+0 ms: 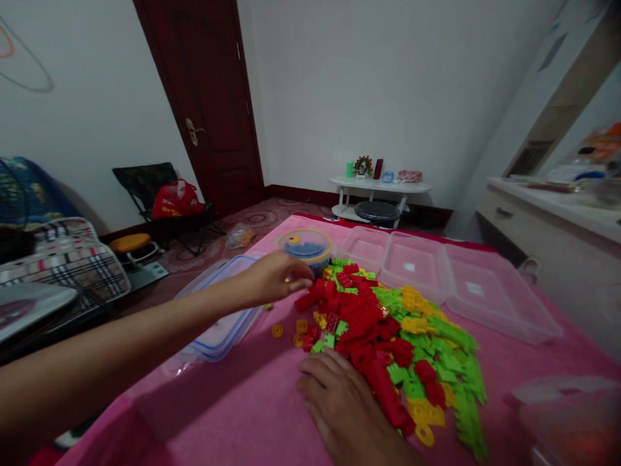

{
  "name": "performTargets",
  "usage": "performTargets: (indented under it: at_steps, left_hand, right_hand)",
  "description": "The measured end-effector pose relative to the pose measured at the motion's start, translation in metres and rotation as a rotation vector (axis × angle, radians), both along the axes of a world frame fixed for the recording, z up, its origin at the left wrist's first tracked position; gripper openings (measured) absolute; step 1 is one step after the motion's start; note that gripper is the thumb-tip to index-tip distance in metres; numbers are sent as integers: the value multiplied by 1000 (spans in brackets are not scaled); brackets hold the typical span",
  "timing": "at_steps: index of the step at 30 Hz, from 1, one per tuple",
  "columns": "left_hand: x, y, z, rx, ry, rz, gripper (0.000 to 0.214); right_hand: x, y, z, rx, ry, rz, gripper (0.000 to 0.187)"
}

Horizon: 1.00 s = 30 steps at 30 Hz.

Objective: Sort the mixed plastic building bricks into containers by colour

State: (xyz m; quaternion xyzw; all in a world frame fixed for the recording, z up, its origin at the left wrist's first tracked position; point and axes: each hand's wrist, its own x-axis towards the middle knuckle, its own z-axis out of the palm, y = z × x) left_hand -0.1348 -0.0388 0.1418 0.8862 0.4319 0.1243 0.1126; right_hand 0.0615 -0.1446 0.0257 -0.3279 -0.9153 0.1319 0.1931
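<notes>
A heap of building bricks (361,317) in red, green and yellow lies on the pink tablecloth. My left hand (276,278) reaches over the heap's far left side, by a round lidded container (305,244) with blue contents. Its fingers are curled together; a speck of yellow shows by them, but what they hold is unclear. At the near left edge of the heap, my right hand (342,404) lies palm down, fingers apart and touching the bricks. Some loose yellow pieces (277,331) sit between the hands.
Clear shallow trays (420,265) line up behind the heap. Blue-edged clear lids (223,333) lie on the left, partly under my left forearm. A blurred clear container (570,414) stands near right. Beyond the table are a white stand (378,186) and a folding chair (145,178).
</notes>
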Motion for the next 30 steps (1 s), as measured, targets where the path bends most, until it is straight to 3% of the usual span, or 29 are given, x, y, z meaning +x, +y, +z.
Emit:
performTargets:
  at_steps: [4,6,8,12,16,23,28,30]
  left_hand:
    - [-80,-1,-13,-20,54,294,32]
    - [-114,-5,-27,-30,111,365,34]
    - [-142,-12,-45,8,182,407,38]
    - [-181,-20,-80,42,258,599,73]
    - [-198,-15,-89,45,216,580,64]
    - [-204,-4,-82,71,89,648,66]
    - [-207,-5,-81,76,109,591,53]
    - [-201,-7,-77,86,110,628,46]
  right_hand:
    - [0,0,-5,48,17,-39,17]
    - [0,1,-7,68,19,-32,17]
    - [0,2,-10,94,25,-22,18]
    - [1,3,-12,136,28,-21,17]
    - [1,4,-12,186,35,-7,19]
    - [1,3,-12,179,15,-5,21]
    - [3,4,-10,166,16,-7,23]
    - [2,4,-9,172,17,-4,22]
